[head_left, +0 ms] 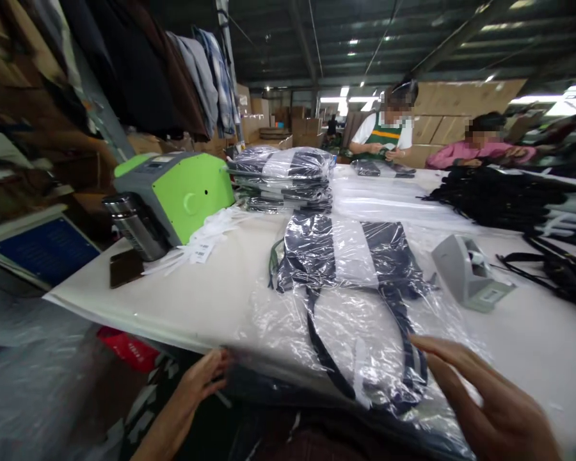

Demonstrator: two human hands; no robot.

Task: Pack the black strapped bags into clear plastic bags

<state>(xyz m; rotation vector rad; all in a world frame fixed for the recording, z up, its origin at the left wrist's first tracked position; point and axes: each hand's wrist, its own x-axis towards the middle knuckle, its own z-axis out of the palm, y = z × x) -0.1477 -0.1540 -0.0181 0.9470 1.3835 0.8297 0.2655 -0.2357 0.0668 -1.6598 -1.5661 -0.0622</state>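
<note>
A folded navy fabric item (307, 250) with a white band (352, 253) across it and a long strap loop (324, 346) lies in a clear plastic bag (278, 326) on the table before me. The bag's near end hangs past the table's front edge. By that edge, at the bag's near left side, is my left hand (204, 381), slightly blurred, with fingers apart and nothing visible in them. My right hand (489, 397) is open over the bag's right side, fingers stretched toward the strap; whether it touches the plastic I cannot tell. A white tag strip (361, 371) shows inside the loop.
Behind lies a stack of bagged items (281, 169). To the left are a green-and-grey machine (196, 192), a steel flask (137, 227), a phone (125, 267) and white tags (192, 250). A tape dispenser (465, 275) and black straps (504, 195) sit right. Two people work opposite.
</note>
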